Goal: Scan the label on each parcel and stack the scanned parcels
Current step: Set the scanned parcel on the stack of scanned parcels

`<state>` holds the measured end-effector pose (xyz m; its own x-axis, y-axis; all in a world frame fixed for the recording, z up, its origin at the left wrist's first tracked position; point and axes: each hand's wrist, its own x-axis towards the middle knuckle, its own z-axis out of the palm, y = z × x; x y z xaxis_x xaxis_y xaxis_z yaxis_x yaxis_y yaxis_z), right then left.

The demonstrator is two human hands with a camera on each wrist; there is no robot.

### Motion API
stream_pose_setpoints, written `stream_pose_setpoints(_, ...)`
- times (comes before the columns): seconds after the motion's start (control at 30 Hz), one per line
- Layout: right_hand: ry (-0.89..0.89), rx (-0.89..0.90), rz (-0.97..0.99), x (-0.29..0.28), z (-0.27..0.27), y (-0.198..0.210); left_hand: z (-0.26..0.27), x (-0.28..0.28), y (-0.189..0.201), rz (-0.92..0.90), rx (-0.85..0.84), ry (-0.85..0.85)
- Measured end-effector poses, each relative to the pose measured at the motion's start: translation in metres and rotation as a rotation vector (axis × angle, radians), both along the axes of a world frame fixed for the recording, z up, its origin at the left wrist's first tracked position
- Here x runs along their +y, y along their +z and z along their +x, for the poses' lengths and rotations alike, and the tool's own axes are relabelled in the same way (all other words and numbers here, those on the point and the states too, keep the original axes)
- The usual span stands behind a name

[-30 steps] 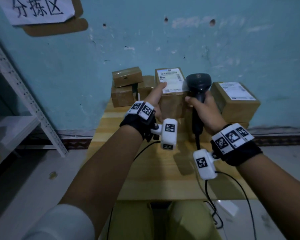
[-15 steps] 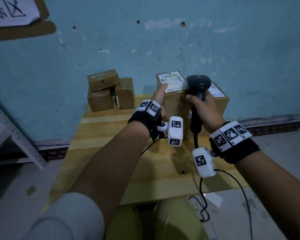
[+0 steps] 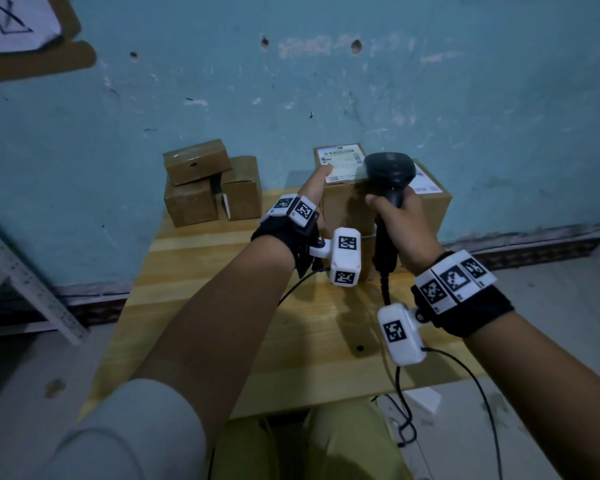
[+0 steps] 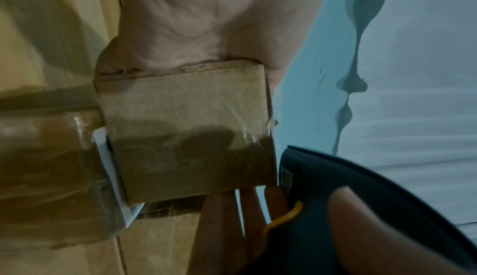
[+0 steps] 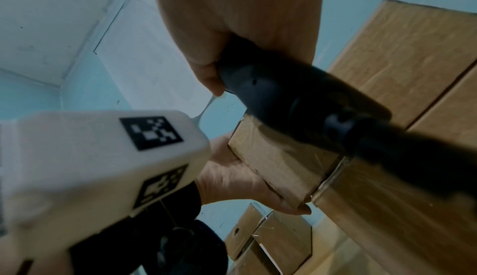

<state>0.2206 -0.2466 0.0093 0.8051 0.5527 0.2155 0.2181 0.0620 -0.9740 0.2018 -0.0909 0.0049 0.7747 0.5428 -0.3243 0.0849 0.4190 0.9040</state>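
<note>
Three small boxes (image 3: 208,183) sat stacked well to the left of the parcel (image 3: 343,199) I was working on. My left hand (image 3: 314,188) gripped that parcel, thumb on its label (image 3: 342,162), holding it against the bigger box (image 3: 426,206) behind it, above the table (image 3: 291,323). My right hand (image 3: 400,225) was wrapped tight round the scanner (image 3: 388,173), its head just beside the label. I judged this the scanning step; next I would need to aim squarely, trigger, then set the parcel on a stack.
</note>
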Motion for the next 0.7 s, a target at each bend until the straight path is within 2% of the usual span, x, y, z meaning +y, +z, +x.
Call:
stream_pose_setpoints(0.2, 0.007, -0.007, 0.001, -0.001, 0.000, -0.002, -0.004, -0.004, 0.007, 0.078, 0.034, -0.017)
stream_pose_setpoints(0.43, -0.011, -0.026, 0.008, -0.001, -0.001, -0.003, -0.009, -0.008, 0.010, 0.015, 0.031, -0.044)
stream_pose_setpoints(0.53, 0.002, -0.025, 0.017, -0.001, -0.002, -0.002, -0.014, -0.010, 0.011, 0.069, 0.042, -0.082)
stream_pose_setpoints(0.63, -0.059, -0.020, 0.036, -0.002, -0.003, -0.003, -0.021, -0.018, 0.015, 0.022, 0.039, -0.124)
stream_pose_setpoints(0.7, -0.104, -0.031, 0.077, -0.002, -0.005, -0.002, -0.026, -0.020, 0.017, 0.040, 0.061, -0.082)
